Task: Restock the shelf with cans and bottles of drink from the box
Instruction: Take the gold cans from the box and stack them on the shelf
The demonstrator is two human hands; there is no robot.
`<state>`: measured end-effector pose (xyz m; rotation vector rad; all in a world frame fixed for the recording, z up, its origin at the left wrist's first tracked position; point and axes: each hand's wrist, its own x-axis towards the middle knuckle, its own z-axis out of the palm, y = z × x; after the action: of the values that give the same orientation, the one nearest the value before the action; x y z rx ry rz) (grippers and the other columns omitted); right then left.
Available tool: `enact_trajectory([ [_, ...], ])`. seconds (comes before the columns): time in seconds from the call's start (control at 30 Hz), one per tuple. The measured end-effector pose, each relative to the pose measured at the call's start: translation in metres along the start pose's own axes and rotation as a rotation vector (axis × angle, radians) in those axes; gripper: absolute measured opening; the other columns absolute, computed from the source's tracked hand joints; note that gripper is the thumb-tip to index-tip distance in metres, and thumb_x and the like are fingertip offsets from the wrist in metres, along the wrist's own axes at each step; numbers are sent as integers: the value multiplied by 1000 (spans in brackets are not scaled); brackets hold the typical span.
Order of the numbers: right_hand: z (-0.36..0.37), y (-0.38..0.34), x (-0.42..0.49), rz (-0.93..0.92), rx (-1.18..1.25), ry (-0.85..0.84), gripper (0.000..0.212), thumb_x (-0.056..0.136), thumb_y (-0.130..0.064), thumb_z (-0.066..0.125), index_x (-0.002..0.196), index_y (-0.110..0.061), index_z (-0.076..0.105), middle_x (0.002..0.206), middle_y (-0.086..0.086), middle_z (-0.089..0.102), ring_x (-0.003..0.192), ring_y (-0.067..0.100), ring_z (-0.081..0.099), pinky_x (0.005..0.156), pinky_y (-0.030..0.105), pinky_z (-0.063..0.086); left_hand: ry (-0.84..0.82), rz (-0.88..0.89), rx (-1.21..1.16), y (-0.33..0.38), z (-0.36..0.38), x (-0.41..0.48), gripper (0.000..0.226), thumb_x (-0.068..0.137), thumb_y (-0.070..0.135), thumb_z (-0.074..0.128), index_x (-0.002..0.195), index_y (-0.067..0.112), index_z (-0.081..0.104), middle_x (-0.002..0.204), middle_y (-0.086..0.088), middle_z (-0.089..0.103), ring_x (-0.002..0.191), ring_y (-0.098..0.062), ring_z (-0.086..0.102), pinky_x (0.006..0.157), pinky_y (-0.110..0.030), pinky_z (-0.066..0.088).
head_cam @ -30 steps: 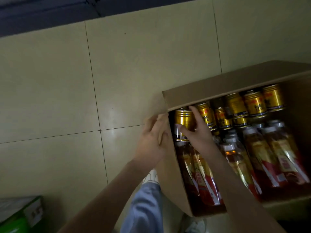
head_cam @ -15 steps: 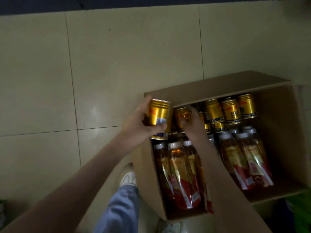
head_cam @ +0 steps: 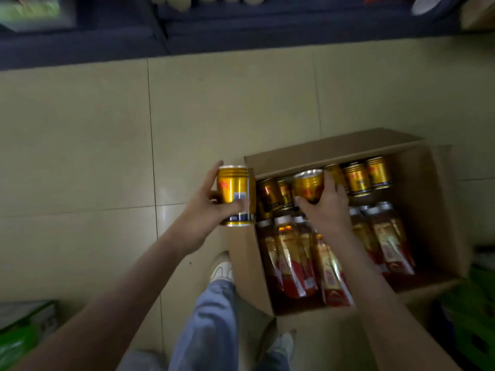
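Note:
An open cardboard box (head_cam: 334, 145) stands on the tiled floor at the right. Several gold cans (head_cam: 356, 178) line its far side and several amber drink bottles (head_cam: 385, 236) with red labels fill the near side. My left hand (head_cam: 203, 210) grips one gold can (head_cam: 235, 194) upright, just outside the box's left wall. My right hand (head_cam: 325, 207) is inside the box, wrapped around a second gold can (head_cam: 308, 183) raised slightly above its row. The dark shelf base (head_cam: 241, 30) runs along the top of the view.
Blurred goods sit on the shelf's lowest level at the top. A green carton (head_cam: 24, 328) lies at the bottom left, and green crates (head_cam: 474, 317) stand at the bottom right. My legs in blue trousers and white shoes (head_cam: 221, 269) are beside the box.
My left hand took a gold can and carried it out past the box's left wall. My right hand closed on another can and raised it. The view tilted up, revealing the shelf base.

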<state>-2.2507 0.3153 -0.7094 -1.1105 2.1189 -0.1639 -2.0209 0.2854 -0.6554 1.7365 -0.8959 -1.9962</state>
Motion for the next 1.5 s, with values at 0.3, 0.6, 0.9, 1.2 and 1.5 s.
enact_trajectory([
  [0.3,-263,-82,-258,-76,337,129,84,74,-35,77,144,-29,31,135,-2,38,114,12,43,97,33,37,-200,69,4,147,82,-244,75,48,26,84,116,12,56,102,-9,71,94,-25,69,82,-39,56],
  [0.6,-462,-81,-522,-130,825,449,38,73,-20,77,102,-31,54,95,-8,67,81,5,66,68,19,53,-654,350,199,279,198,-484,83,49,24,85,123,17,47,109,-13,64,97,-30,65,89,-49,54],
  [0.9,-507,-24,-774,-91,897,955,59,64,-34,79,118,-21,57,103,-2,70,91,13,69,76,29,55,-1121,528,390,264,315,-698,71,64,23,77,127,11,47,114,-12,67,91,-19,69,69,-30,56],
  [1.2,-525,66,-996,4,728,1349,53,71,-35,78,118,-30,53,104,-11,67,88,-1,66,75,18,52,-1511,632,523,190,410,-909,54,66,24,70,117,17,56,103,-3,72,91,-17,70,83,-35,56],
  [1.5,-500,202,-1242,128,562,1578,65,69,-43,78,125,-34,47,107,-18,64,90,-3,63,79,20,52,-1651,842,483,42,509,-1128,66,45,27,89,106,14,66,99,-3,75,94,-21,71,88,-42,52],
])
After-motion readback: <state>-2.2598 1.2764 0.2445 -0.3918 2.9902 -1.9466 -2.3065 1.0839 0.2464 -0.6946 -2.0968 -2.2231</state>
